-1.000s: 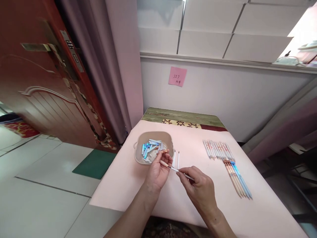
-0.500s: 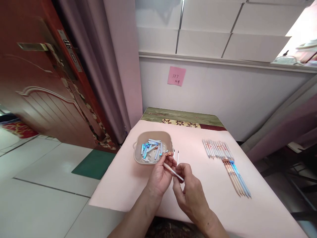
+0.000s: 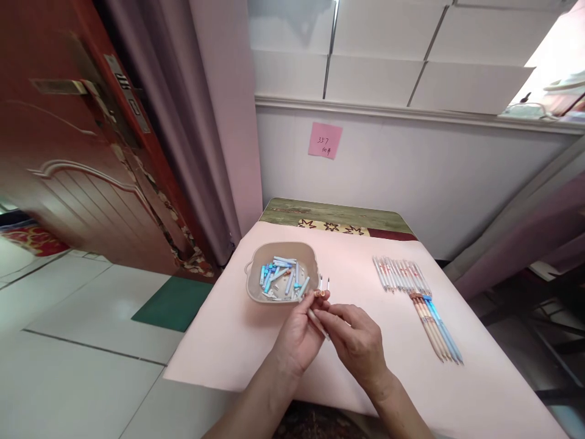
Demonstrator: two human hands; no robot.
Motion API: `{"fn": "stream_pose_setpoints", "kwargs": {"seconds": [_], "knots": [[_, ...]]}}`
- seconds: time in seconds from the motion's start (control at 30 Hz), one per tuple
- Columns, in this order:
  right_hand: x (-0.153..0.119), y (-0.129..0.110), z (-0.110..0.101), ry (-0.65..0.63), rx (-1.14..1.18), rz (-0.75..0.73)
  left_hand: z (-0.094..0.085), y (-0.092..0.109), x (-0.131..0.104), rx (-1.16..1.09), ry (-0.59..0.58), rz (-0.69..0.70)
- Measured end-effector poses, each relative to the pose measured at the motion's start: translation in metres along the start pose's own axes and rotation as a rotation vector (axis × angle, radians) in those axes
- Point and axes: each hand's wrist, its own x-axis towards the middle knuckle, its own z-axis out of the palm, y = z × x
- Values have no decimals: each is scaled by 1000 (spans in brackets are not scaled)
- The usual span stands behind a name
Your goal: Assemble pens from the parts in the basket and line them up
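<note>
My left hand [image 3: 296, 344] is palm up in front of the bin, its fingers curled around pen parts. A small orange-brown pen piece [image 3: 322, 294] sticks out at its thumb and fingertips. A slim whitish pen barrel [image 3: 319, 325] slants across the palm. My right hand [image 3: 359, 341] is closed against the left fingers and pinches at the barrel; its fingertips are partly hidden. Just beyond the hands lie two thin white dark-tipped refills [image 3: 328, 284], partly covered. The beige bin [image 3: 283, 245] holds several blue and whitish pen pieces [image 3: 284, 263].
To the right, a row of clear-and-white pens [image 3: 402, 274] lies side by side. Below it are several beige pens [image 3: 429, 326] and blue pens [image 3: 444, 329]. The table's pink cover [image 3: 228, 341] ends near a wall bearing a pink note [image 3: 325, 140].
My right hand has moved up and in to meet my left fingers. The barrel has shifted slightly down-left, and the orange-brown piece a little right and down.
</note>
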Motion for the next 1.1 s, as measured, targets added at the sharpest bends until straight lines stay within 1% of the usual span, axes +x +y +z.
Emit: {"fn": "stream_pose_setpoints", "kwargs": {"seconds": [0.1,0.2,0.27,0.4,0.5,0.57,0.63,0.67,0.73,0.8,0.87,0.93,1.03,1.1], "knots": [[-1,-1,0,-50,-31,-58,1,-6,-4,44,50,-35],[-2,-1,1,-58,-9,-83,0,-9,-4,57,41,-56],[-2,0,1,-61,15,-95,-1,-10,-4,61,54,-58],[-3,2,3,-62,34,-96,-1,-12,-1,83,118,-35],[-8,3,7,-14,32,-113,-1,-13,0,84,115,-32],[-14,2,9,72,45,-109,-1,-13,0,71,97,-46],[-18,-1,7,169,102,-60,-2,-11,1,67,78,-53],[-19,-4,5,212,147,-8,-2,-10,1,70,75,-49],[-19,-8,-2,269,231,160,-4,-6,2,88,81,-21],[-16,-10,-12,257,257,357,-5,-3,2,116,97,23],[-12,-9,-20,192,202,484,-7,0,1,153,103,72],[-8,-5,-25,116,124,508,-8,0,1,198,94,126],[-8,1,-26,52,46,450,-10,-2,0,269,72,202],[-10,4,-24,30,18,413,-11,-3,0,309,58,241]]}}
